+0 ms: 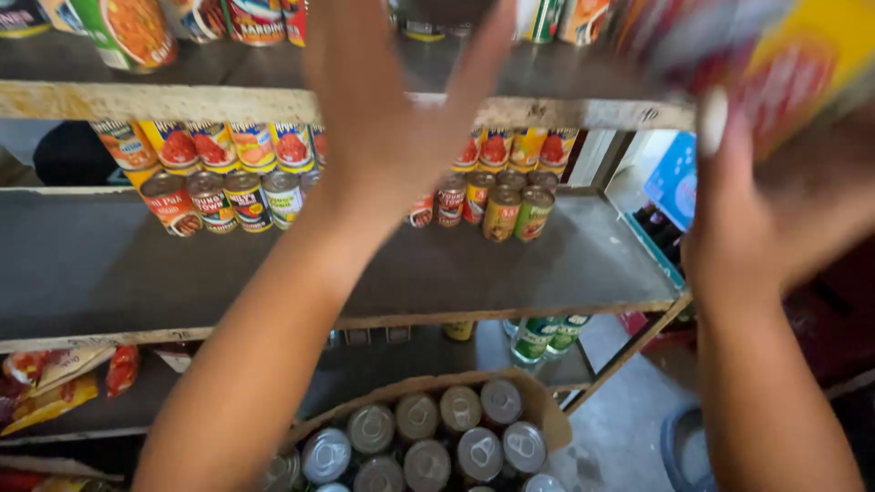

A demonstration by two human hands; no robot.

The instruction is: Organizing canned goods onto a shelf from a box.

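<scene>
The left hand (387,109) is raised in front of the upper shelf (109,98), its fingers straight and spread flat, holding nothing. The right hand (775,210) is closed around a blurred yellow and red package (802,64) at the top right corner; the thumb presses on its side.

On the middle shelf (109,273), cans with red, yellow and green labels (214,173) stand in two stacked rows along the back edge, in a left group and a right group (506,196). Their exact number I cannot tell.

Below, an open cardboard box (538,405) holds about twelve silver-topped cans (419,437). Two green bottles (547,337) stand near the right edge of the lower shelf, and snack bags (55,378) lie at its left end.
</scene>
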